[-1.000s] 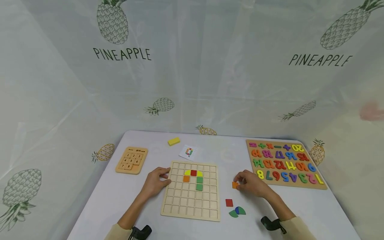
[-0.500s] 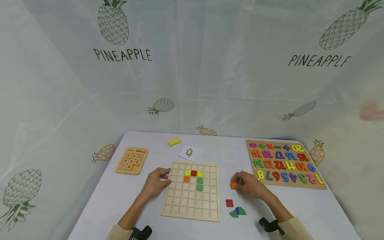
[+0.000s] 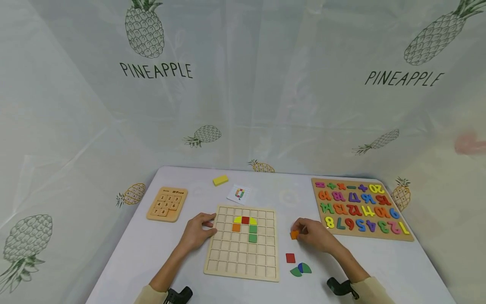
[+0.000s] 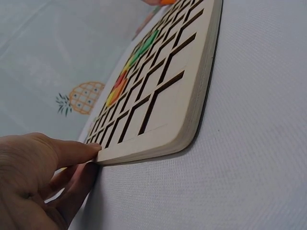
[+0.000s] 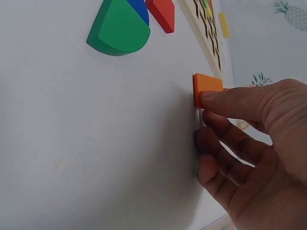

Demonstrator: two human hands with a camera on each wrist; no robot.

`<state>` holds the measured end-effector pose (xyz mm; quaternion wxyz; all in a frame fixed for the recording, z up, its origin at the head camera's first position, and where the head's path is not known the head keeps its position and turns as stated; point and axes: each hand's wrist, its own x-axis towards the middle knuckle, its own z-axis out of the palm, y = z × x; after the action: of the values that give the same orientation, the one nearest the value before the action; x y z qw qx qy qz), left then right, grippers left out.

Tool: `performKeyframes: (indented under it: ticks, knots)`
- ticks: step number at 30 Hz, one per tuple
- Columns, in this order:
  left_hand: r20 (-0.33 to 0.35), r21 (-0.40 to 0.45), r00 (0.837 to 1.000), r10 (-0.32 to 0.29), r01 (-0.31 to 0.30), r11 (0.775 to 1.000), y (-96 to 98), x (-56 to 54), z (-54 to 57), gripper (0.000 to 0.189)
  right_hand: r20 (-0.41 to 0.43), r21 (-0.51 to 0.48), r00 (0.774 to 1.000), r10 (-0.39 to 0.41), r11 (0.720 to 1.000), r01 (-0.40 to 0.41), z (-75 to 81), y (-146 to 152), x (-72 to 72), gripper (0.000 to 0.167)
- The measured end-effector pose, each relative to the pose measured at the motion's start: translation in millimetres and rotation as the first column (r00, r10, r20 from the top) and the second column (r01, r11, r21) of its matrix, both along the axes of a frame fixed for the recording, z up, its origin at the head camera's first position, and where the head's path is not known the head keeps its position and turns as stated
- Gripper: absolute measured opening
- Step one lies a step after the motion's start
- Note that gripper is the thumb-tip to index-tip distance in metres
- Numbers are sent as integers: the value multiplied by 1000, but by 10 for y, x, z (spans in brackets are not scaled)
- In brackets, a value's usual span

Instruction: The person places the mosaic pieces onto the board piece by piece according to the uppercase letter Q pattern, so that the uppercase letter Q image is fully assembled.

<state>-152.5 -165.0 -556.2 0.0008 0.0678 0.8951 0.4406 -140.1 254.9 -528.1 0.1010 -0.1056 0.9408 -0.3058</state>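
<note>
Matt wood board (image 4: 195,72) on woven cloth (image 4: 254,120)
The board's edge looks layered; the orange tile (image 5: 205,85) is smooth; the backdrop (image 3: 243,84) looks like faintly glossy plastic sheeting.

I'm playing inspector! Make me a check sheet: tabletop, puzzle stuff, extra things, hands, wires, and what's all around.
Surface: white tabletop.
Job's things: grid board, six colored tiles set in it; red tile, green and blue pieces lying to its right; pattern card beyond it.
Clutter: yellow block, number puzzle, number board.
Hands: left hand holds the grid board's left edge; right hand pinches an orange tile.
Cables: nothing seen.
Surroundings: pineapple-printed sheet behind the tabletop.
</note>
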Motion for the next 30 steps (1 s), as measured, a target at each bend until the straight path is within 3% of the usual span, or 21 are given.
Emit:
performKeyframes:
  ticks: [5, 14, 30]
  knots:
    - [3, 0, 1000, 1, -1, 1000, -1, 4, 5, 54, -10, -12, 1000, -28, 1000, 28, -3, -44, -15, 16]
    - [-9, -5, 1000, -13, 13, 1000, -7, 11, -3, 55, -3, -129, 999, -44, 991, 43, -2, -237, -61, 13]
    - [-13, 6, 1000, -4, 4, 1000, 1, 14, 8, 53, 8, -258, 1000, 18, 966, -15, 103, -642, -141, 11]
